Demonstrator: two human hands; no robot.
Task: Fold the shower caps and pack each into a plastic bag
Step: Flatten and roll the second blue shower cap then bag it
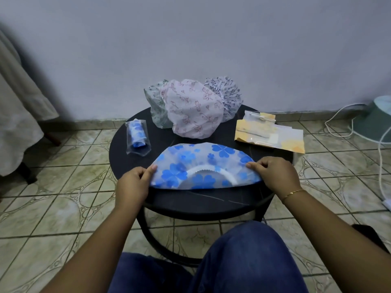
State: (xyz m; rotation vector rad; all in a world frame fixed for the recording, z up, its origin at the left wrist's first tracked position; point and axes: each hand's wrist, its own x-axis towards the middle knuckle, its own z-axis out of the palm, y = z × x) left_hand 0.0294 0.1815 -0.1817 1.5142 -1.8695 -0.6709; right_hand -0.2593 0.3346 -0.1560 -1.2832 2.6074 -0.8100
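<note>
A blue-flowered shower cap (203, 163) lies folded in a half circle on the round black table (201, 201), its white elastic rim arching near the straight front edge. My left hand (135, 182) pinches the cap's left corner. My right hand (275, 172) pinches its right corner. At the table's left lies a clear plastic bag (137, 135) holding a rolled blue cap. Three unfolded caps are heaped at the back: a green-patterned cap (155, 106), a pink-patterned cap (194, 111) and a dark-patterned cap (228, 94).
Flat yellow-and-clear plastic bags (270, 134) lie stacked on the table's right edge. A wall stands close behind the table. White cables (349, 119) and a pale green object (378, 117) sit on the tiled floor at the right. Pale cloth (19, 115) hangs at the left.
</note>
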